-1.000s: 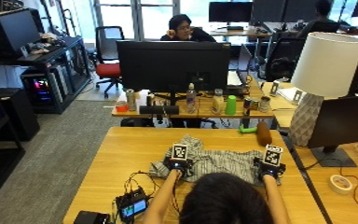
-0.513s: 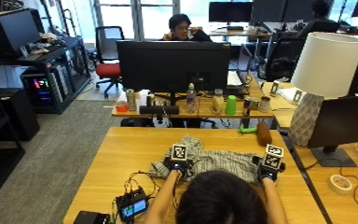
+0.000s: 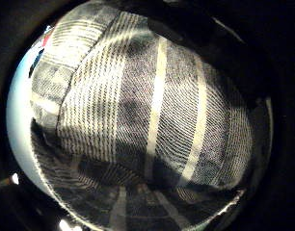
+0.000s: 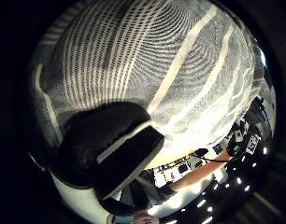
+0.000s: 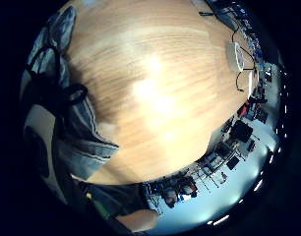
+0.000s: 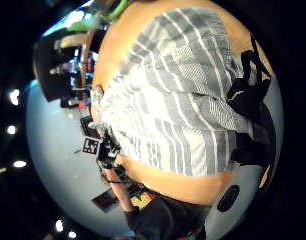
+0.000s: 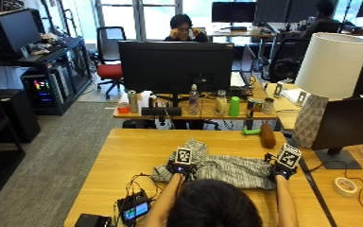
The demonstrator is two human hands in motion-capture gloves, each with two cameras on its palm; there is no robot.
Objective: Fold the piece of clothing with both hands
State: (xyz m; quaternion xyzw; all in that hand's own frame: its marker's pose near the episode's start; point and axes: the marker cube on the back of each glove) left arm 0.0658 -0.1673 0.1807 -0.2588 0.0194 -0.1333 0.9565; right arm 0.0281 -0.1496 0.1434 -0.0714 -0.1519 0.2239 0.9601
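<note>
Figure: a folding task at an early stage. The garment, a grey cloth with pale stripes, lies on the wooden table just beyond the seated person, spread left to right between the two gloved hands. Its left end is bunched and rumpled, with a flap reaching toward the far side; its right part lies flatter. No neat, squared fold is visible, so by this evidence most of the work is left: smoothing, bringing the ends together and squaring the result.

The left hand sits on the bunched left end; the right hand sits at the garment's right edge. From the outside view the fingers of neither hand can be made out.

The palm views add what the overhead view hides. The left thumb-side view shows striped cloth filling the field with the left hand's gloved thumb lying across it, which suggests a pinch on the fabric. The right thumb-side view shows the garment spread flat on the table away from that palm; whether the right fingers grip the edge cannot be told. The right little-finger-side view shows mostly bare table beside the cloth's hem.
</note>
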